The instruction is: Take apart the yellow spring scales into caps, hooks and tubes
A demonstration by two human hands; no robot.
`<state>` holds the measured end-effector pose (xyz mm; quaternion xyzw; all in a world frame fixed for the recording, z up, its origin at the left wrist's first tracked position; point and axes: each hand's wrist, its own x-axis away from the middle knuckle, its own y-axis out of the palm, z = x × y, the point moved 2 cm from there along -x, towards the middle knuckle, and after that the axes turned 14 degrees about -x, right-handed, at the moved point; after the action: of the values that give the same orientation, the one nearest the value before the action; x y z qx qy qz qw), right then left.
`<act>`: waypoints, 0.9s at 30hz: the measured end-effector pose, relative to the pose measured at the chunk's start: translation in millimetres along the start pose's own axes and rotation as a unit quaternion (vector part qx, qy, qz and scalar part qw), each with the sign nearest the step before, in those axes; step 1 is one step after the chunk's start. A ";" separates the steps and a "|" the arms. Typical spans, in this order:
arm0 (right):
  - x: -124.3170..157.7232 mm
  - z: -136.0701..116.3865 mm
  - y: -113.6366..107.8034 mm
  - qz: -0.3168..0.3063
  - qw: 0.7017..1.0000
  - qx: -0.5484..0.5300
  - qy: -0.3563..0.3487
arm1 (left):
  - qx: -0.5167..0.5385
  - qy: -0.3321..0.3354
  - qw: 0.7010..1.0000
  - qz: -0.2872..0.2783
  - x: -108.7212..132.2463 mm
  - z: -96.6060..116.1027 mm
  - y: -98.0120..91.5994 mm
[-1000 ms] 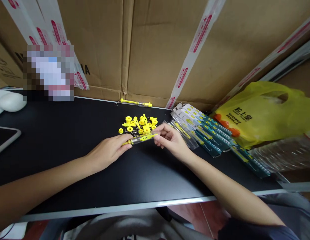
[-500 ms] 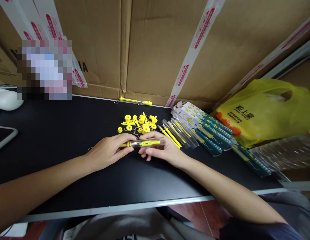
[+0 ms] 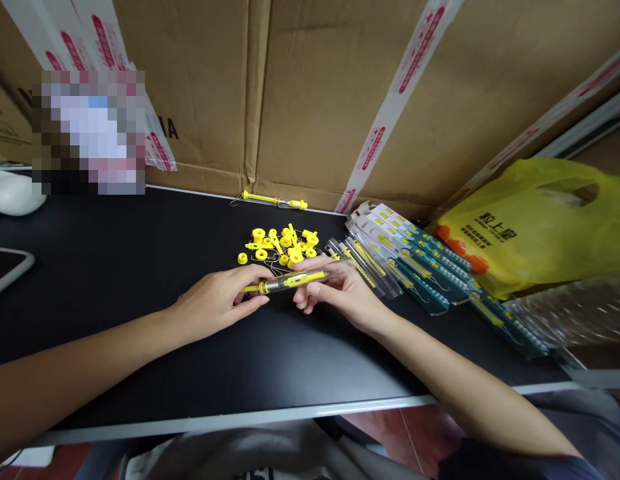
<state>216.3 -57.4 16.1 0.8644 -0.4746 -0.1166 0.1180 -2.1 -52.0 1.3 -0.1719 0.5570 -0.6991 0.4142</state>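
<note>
Between my hands is a small spring scale [image 3: 285, 283] with a clear plastic tube and yellow inner parts. My left hand [image 3: 213, 300] pinches its yellow end between thumb and fingers. My right hand [image 3: 355, 293] curls around the far end of the clear tube, which tilts slightly up to the right. Just beyond them lies a pile of yellow plastic parts [image 3: 294, 256], with rings, caps and metal hooks among them. To the right of the pile, several clear tubes with yellow strips [image 3: 367, 257] lie side by side, partly hidden by my right hand.
A complete-looking spring scale [image 3: 263, 198] lies along the table's back edge. Printed boxes [image 3: 430, 273] are stacked at right, beside a yellow bag [image 3: 535, 220]. A phone-like device [image 3: 7, 267] and a white rounded object [image 3: 15, 193] are at left. Cardboard [image 3: 310, 93] stands behind.
My right hand has shifted right along the clear tube, and more of the tube shows between the hands. The left hand keeps its pinch. The view has shifted slightly.
</note>
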 end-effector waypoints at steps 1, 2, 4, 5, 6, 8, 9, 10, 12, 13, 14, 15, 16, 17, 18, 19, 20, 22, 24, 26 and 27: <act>0.1 -2.4 -1.4 0.007 1.000 0.002 -0.005 | -0.001 -0.004 1.000 0.001 0.3 -0.8 0.4; 0.1 -4.8 -2.8 0.016 1.000 0.003 -0.009 | -0.002 -0.007 1.000 0.003 0.5 -1.5 0.7; -0.2 -9.3 -5.4 0.034 0.999 0.003 -0.013 | 0.000 -0.011 1.000 0.005 0.7 -2.8 1.2; -0.4 -11.4 -6.7 0.042 0.999 0.003 -0.016 | 0.002 -0.012 1.000 0.007 0.7 -3.3 1.3; -0.7 -13.3 -8.0 0.048 0.999 0.004 -0.020 | 0.003 -0.012 1.000 0.008 0.7 -3.7 1.3; -1.1 -16.7 -10.3 0.058 0.998 0.009 -0.032 | 0.001 -0.014 1.000 0.011 0.5 -4.1 0.8; -1.1 -18.3 -11.5 0.063 0.997 0.012 -0.038 | 0.000 -0.016 1.000 0.012 0.5 -4.0 0.2; -1.0 -19.7 -12.6 0.067 0.997 0.016 -0.044 | 0.000 -0.017 1.000 0.012 0.4 -3.7 -0.6; -0.6 -22.9 -14.8 0.075 0.995 0.019 -0.059 | 0.002 -0.022 1.000 0.007 0.2 -2.9 -2.2; -0.3 -24.6 -15.9 0.081 0.994 0.020 -0.067 | 0.005 -0.024 1.000 0.004 0.1 -2.5 -2.9; 0.0 -26.2 -16.9 0.086 0.993 0.022 -0.073 | 0.009 -0.026 1.000 0.000 0.0 -2.2 -3.4; 0.2 -28.0 -18.0 0.093 0.992 0.026 -0.079 | 0.011 -0.026 1.000 -0.003 -0.1 -2.1 -3.7; 0.2 -29.7 -19.0 0.101 0.991 0.031 -0.086 | 0.012 -0.025 1.000 -0.004 0.0 -2.1 -3.8; 0.1 -31.6 -20.1 0.112 0.988 0.035 -0.095 | 0.012 -0.023 1.000 -0.004 0.1 -2.3 -3.8; -0.1 -33.6 -21.4 0.126 0.985 0.039 -0.107 | 0.010 -0.021 1.000 -0.003 0.2 -2.6 -3.7; -0.5 -35.6 -23.0 0.142 0.982 0.042 -0.120 | 0.007 -0.019 1.000 -0.002 0.3 -2.9 -3.6; -0.9 -37.5 -25.0 0.160 0.977 0.047 -0.134 | 0.004 -0.017 1.000 -0.002 0.5 -3.2 -3.4; -1.8 -41.1 -30.0 0.193 0.965 0.069 -0.162 | 0.000 -0.012 1.000 0.000 0.8 -3.6 -3.1; -2.5 -44.4 -35.7 0.215 0.953 0.101 -0.188 | -0.004 -0.005 1.000 0.004 0.9 -3.7 -3.2; -2.7 -46.9 -41.0 0.224 0.945 0.124 -0.201 | -0.009 0.000 1.000 0.008 0.8 -3.6 -3.2; -2.8 -47.8 -43.3 0.225 0.945 0.134 -0.198 | -0.010 0.003 1.000 0.009 0.8 -3.6 -3.1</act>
<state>264.1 -27.9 47.9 0.7027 -0.6816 -0.1909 -0.0722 -6.3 -50.3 2.9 -0.1692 0.5668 -0.6899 0.4173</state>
